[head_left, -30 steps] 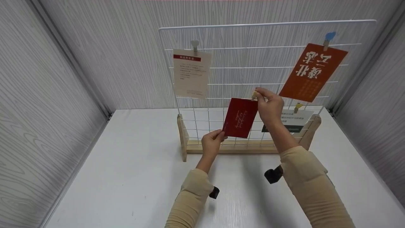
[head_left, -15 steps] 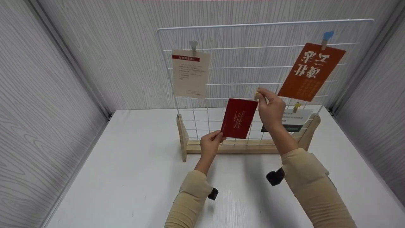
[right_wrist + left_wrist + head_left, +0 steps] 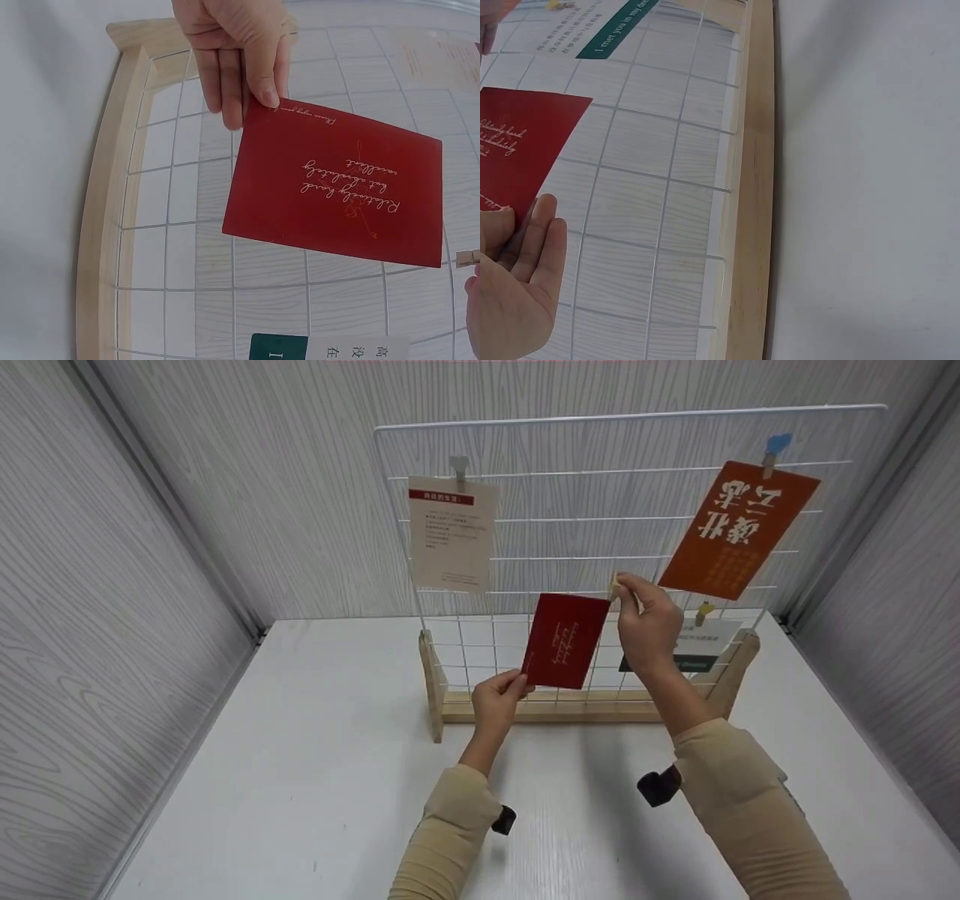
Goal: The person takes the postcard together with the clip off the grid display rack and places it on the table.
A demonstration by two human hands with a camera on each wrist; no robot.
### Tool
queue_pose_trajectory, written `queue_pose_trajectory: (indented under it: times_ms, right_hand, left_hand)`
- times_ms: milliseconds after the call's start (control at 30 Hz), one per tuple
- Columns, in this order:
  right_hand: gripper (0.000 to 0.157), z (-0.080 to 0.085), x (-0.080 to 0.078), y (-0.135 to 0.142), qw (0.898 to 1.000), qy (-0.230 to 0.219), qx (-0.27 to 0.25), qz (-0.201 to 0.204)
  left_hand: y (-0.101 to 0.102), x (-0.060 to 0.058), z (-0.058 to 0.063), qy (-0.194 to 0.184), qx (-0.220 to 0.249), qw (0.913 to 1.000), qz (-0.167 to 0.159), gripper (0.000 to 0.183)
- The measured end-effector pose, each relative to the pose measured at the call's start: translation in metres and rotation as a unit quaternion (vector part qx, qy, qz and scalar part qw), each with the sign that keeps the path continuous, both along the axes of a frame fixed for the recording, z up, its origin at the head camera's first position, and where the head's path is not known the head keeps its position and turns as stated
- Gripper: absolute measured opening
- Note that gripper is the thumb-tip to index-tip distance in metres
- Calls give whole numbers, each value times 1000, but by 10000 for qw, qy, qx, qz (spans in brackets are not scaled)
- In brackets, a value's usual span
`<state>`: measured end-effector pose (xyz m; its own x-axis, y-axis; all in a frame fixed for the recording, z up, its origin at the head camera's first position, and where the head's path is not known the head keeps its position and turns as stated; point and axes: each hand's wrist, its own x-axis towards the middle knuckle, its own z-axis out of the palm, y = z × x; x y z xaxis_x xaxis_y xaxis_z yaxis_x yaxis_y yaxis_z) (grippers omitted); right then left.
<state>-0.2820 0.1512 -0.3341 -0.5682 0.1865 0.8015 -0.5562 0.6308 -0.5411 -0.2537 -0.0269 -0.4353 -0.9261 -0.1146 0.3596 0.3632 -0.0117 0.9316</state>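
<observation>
A red card with white cursive writing hangs tilted before the wire grid. My left hand pinches its lower left corner between thumb and fingers. In the right wrist view the left thumb lies over the card's printed corner. Near the card's upper right corner, my right hand pinches a small wooden clothespin with a yellow top. A narrow gap separates the clothespin from the card in the right wrist view. In the left wrist view the left hand grips the red card.
The white wire grid stands in a wooden base on a white table. Clothespins hold up a cream card, an orange card and a white-and-green card, partly behind the right hand. Wood-grain panels enclose the table.
My right hand has moved slightly right with the clothespin, coming away from the red card's corner. The left hand and the card have shifted slightly left.
</observation>
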Motion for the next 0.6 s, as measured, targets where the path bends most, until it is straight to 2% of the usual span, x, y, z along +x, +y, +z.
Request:
queue_pose_trajectory:
  times_ms: [167, 333, 600]
  right_hand:
    - [11, -1, 2, 1, 9999, 116, -52, 80]
    - [10, -3, 3, 1, 9995, 194, -101, 226]
    - [12, -6, 8, 2, 9995, -46, -174, 261]
  left_hand:
    - [0, 2, 1, 40, -119, 9999, 44, 14]
    - [-2, 2, -1, 100, -23, 9999, -24, 13]
    - [-4, 4, -2, 41, 48, 9999, -100, 14]
